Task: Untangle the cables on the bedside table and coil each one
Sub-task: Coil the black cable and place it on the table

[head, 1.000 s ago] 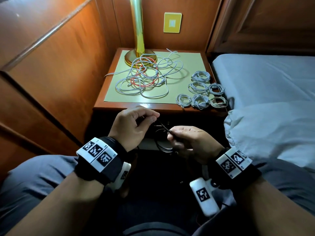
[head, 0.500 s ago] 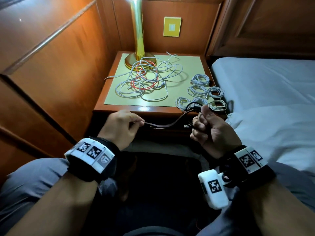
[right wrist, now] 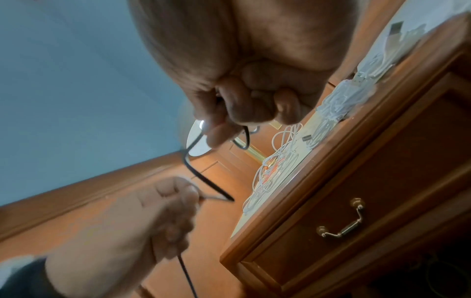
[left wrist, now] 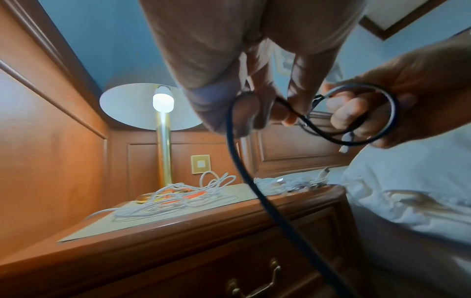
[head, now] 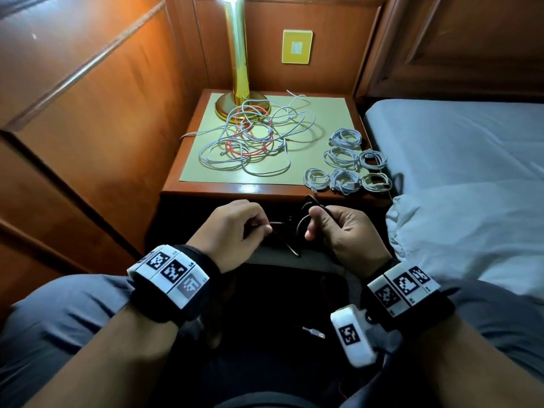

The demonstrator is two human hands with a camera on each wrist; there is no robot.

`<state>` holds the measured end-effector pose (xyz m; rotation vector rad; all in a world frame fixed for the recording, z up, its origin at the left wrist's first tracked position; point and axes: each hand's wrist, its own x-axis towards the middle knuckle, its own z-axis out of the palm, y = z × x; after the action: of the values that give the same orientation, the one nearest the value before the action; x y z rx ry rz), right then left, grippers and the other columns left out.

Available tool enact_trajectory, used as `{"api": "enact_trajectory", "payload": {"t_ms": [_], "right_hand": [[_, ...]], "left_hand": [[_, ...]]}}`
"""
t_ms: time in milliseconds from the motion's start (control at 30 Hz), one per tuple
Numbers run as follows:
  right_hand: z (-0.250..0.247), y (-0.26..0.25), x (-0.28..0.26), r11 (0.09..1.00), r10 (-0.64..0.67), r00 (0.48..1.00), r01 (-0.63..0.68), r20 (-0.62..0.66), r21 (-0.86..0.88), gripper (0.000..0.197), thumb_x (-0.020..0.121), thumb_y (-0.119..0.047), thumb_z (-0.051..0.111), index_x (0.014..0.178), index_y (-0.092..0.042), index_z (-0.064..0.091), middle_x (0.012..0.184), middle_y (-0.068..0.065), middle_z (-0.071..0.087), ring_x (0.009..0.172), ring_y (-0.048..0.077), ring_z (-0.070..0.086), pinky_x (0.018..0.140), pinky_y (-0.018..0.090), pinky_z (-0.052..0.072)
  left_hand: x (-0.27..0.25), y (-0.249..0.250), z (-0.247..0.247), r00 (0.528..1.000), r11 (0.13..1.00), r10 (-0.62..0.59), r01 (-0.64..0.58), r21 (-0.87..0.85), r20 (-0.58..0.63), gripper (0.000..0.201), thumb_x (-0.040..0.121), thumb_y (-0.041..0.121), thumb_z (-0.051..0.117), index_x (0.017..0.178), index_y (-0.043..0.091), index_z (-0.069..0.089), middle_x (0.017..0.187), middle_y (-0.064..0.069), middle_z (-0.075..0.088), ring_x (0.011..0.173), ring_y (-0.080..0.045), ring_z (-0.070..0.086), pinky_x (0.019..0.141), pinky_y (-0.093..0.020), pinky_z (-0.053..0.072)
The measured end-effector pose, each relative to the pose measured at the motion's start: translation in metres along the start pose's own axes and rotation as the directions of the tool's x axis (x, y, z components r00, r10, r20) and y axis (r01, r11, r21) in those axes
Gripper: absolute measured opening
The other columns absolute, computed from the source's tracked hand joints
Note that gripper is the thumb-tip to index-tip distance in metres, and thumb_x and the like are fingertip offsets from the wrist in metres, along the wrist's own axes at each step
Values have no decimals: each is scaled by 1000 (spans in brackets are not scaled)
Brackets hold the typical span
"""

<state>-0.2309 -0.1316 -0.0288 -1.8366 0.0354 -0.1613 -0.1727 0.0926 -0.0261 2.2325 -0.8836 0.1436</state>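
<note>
Black cable (left wrist: pixel 244 161): held in front of bedside table (head: pixel 206 191), one loop formed | Left hand (head: pixel 232 228): fingers pinch the cable's run | Right hand (head: pixel 341 231): fingers curled round the loop | Tangled cables (head: pixel 250 136): white and red, by lamp base (head: pixel 223 106) | Coiled white cables (head: pixel 347 163): six, table's right edge

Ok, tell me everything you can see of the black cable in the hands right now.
The black cable is thin, round and matte, rubbery-looking. The right hand grips one loop of it, with a pale connector dangling below the fingers. The left hand pinches the run beside that loop. The rest hangs down toward the lap, in front of the bedside table, not touching it.
</note>
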Motion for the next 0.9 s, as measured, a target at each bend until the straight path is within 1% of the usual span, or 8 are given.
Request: {"api": "enact_trajectory", "payload": {"t_ms": [100, 267, 367, 433, 500, 600, 700, 900], "right_hand": [[-5, -6, 3, 949, 188, 980, -163, -69, 270, 39, 96, -37, 55, 70, -8, 61, 63, 7, 62, 40, 7, 39, 44, 17, 30], [-8, -15, 1, 618, 348, 912, -397, 217, 679, 31, 94, -42, 47, 81, -15, 53, 57, -4, 43, 35, 6, 29, 47, 21, 30], [-7, -17, 0, 493, 310, 886, -460, 345, 738, 28, 97, -39, 43, 82, -16, 51, 55, -6, 39, 33, 5, 27, 50, 22, 25], [-13, -17, 3, 438, 276, 891, -450, 359, 778, 28, 98, -39, 41, 82, -19, 50, 53, -7, 38, 32, 4, 28, 53, 24, 24], [-22, -18, 5, 402, 253, 902, -426, 349, 811, 28, 99, -39, 39, 81, -21, 50, 51, -7, 37, 31, 2, 29, 54, 22, 29], [-30, -19, 6, 377, 227, 913, -403, 338, 834, 33, 100, -40, 38, 75, -24, 54, 50, -7, 35, 31, 3, 30, 56, 21, 31], [-41, -21, 9, 361, 239, 946, -294, 217, 885, 36, 105, -38, 34, 75, -27, 48, 51, -8, 34, 33, 2, 31, 53, 21, 29], [-71, -14, 16, 445, 334, 938, -70, -93, 893, 25, 105, -34, 41, 83, -28, 50, 58, -11, 42, 44, 2, 38, 50, 22, 34]], "left_hand": [[-3, -16, -2, 982, 984, -173, 170, 50, 72, 16, 84, 23, 74, 100, 26, 70, 93, 12, 57, 85, -5, 55, 80, -27, 48], [-7, 1, 14, 940, 971, -215, 234, -42, 265, 61, 74, 60, 64, 129, 35, 59, 123, 15, 60, 114, -6, 58, 103, -36, 47], [-7, 13, 25, 953, 936, -120, 202, -288, 278, 25, 84, 41, 68, 105, 26, 67, 116, 15, 67, 116, -2, 60, 105, -33, 45], [-6, 20, 26, 948, 879, -112, 235, -415, 298, 6, 91, 22, 68, 90, 17, 63, 103, 17, 71, 107, 0, 64, 93, -29, 48], [-7, 25, 26, 940, 777, -149, 303, -552, 306, 12, 93, 9, 66, 91, 7, 54, 105, 4, 73, 104, -10, 67, 86, -24, 49], [-5, 32, 23, 946, 668, -166, 315, -674, 278, 21, 88, 11, 67, 94, 8, 47, 93, -12, 67, 89, -19, 64, 83, -31, 50], [1, 24, 14, 941, 725, -230, 336, -601, 248, 19, 89, 12, 68, 95, 10, 50, 81, -7, 63, 73, -19, 65, 76, -37, 51], [8, -17, -2, 917, 916, -380, 356, -183, -119, 8, 90, 21, 72, 84, 25, 69, 76, 2, 65, 63, -15, 56, 66, -28, 48]]}}
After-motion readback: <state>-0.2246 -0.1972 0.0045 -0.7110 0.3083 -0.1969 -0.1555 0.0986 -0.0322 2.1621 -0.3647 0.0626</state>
